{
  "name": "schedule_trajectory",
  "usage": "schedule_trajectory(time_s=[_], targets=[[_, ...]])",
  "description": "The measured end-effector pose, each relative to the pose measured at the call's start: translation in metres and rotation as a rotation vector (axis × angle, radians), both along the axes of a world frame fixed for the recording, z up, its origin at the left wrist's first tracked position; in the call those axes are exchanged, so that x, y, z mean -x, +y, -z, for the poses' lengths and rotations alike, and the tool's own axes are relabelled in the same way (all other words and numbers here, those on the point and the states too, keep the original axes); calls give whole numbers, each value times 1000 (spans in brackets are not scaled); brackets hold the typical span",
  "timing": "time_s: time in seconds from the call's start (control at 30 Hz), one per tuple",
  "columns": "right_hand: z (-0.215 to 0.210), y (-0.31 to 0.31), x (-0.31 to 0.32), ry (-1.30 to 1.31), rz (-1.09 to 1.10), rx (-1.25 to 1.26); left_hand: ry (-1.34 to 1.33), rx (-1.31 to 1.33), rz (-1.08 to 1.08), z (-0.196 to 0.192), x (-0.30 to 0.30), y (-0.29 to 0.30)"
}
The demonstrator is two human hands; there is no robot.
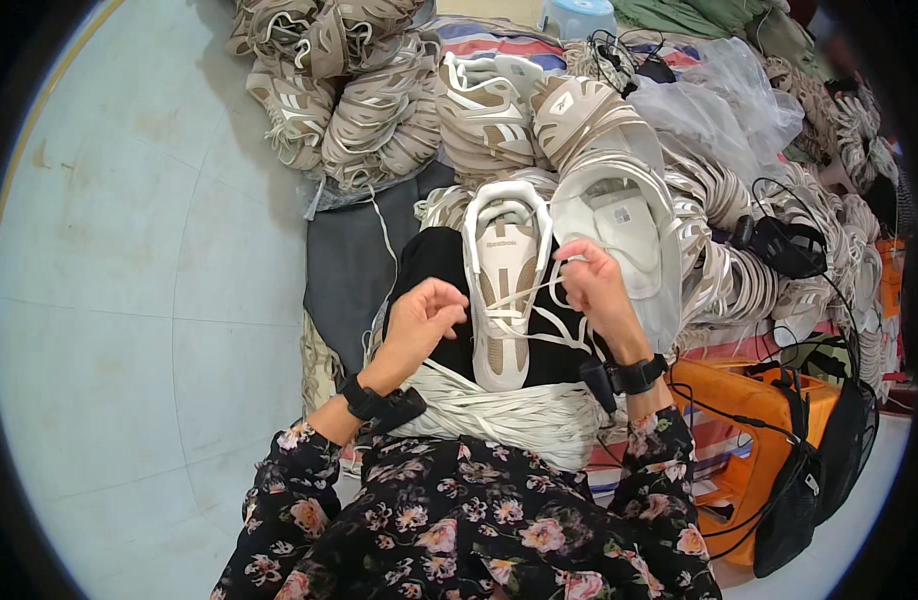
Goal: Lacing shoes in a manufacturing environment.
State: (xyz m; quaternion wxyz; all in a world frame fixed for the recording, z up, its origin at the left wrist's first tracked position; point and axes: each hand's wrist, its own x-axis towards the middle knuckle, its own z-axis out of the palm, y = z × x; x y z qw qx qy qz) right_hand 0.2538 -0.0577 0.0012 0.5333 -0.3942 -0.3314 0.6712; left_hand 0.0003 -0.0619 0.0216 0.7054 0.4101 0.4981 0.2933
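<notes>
A beige and white sneaker [506, 290] lies sole-down on the person's lap, toe pointing away, resting on black cloth [439, 262]. The left hand [422, 318] sits just left of the sneaker, fingers curled and pinched shut on a thin white lace [524, 297] that crosses the sneaker's tongue. The right hand [596, 288], just right of the sneaker, is also closed on the lace, pulling it up near the collar. The hands are apart, one on each side of the sneaker. Nearer the person than the sneaker lies a thick bundle of flat white laces [509, 415], soft and ribbon-like. Beyond the sneaker rise piles of matching sneakers [379, 90], mesh and smooth panels mixed. To the right of the sneaker stands an orange plastic crate [754, 400]; what it holds cannot be made out.
</notes>
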Motion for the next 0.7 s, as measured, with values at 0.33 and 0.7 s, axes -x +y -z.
schedule_trajectory(time_s=[0.33, 0.7], targets=[[-4, 7, 1, -1286, -321, -852, 684, -1508, 492, 12, -51, 43], [-5, 14, -10, -1016, -428, -606, 950, -1682, 587, 3, -56, 39]])
